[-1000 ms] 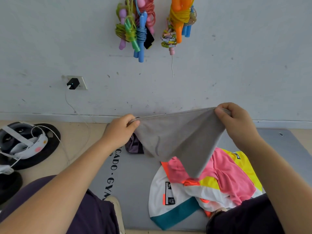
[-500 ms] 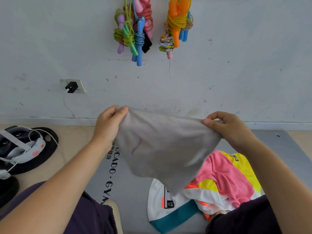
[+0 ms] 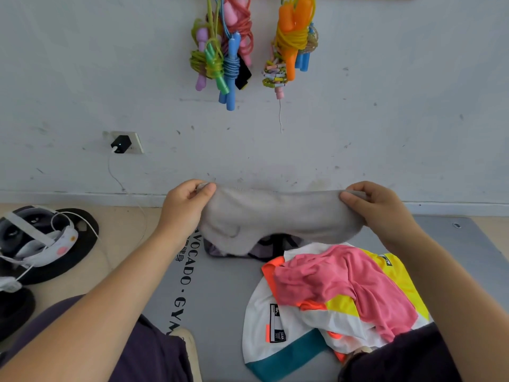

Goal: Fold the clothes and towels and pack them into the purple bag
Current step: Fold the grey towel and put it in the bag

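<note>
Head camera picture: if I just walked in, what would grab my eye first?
Probably the grey towel, stretched in the air between the left hand and the right hand, which pinch its top corners. Next, the bright pile of clothes in pink, yellow and white on the grey mat below, and the colourful jump ropes hanging on the wall above.

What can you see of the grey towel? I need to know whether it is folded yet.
The grey towel looks like soft, slightly fuzzy cloth, plain pale grey with one small curved mark near its left side. It is held up in the air, stretched level between the left hand and right hand, each pinching a top end. It sags in loose folds, not neatly folded, above the mat, and partly hides the purple bag behind it.
</note>
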`<state>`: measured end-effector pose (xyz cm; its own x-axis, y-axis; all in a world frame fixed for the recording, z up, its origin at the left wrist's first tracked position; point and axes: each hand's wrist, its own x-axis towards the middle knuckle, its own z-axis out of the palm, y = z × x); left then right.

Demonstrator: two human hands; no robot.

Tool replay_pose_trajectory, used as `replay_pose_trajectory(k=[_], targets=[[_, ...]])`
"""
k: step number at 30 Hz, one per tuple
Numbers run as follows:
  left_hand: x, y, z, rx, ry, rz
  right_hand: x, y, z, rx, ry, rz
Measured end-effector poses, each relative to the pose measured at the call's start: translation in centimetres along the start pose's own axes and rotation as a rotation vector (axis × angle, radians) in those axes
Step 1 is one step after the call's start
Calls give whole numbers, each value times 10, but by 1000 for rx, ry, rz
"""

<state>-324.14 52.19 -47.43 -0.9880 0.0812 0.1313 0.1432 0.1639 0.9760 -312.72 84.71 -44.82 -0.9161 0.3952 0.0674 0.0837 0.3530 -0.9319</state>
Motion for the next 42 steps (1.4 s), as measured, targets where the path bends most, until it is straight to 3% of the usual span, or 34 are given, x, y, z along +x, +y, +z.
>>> replay_pose_trajectory(k=[5,9,15,21,26,32,36,39,42], targets=[[1,-2,-1,193,121,86,-2,-4,2,26,44,-4],[-4,2,1,353,44,147,-10,-10,14,-87,-58,41],[-22,13,37,71,-196,-111,-42,-34,47,77,-560,166],[-40,27,55,-111,-415,-169,-54,-53,63,134,-703,95],[-45,33,57,-114,-495,-209,-52,-56,64,-71,-534,-32],[-49,38,56,-151,-540,-213,-52,-51,67,-412,-181,-402],[-49,39,55,-157,-531,-198,-51,-48,66,-465,-137,-470],[-51,42,53,-94,-627,-93,-50,-48,66,-514,-95,-540],[-49,38,51,-49,-625,-15,-44,-43,55,-601,-256,-513]])
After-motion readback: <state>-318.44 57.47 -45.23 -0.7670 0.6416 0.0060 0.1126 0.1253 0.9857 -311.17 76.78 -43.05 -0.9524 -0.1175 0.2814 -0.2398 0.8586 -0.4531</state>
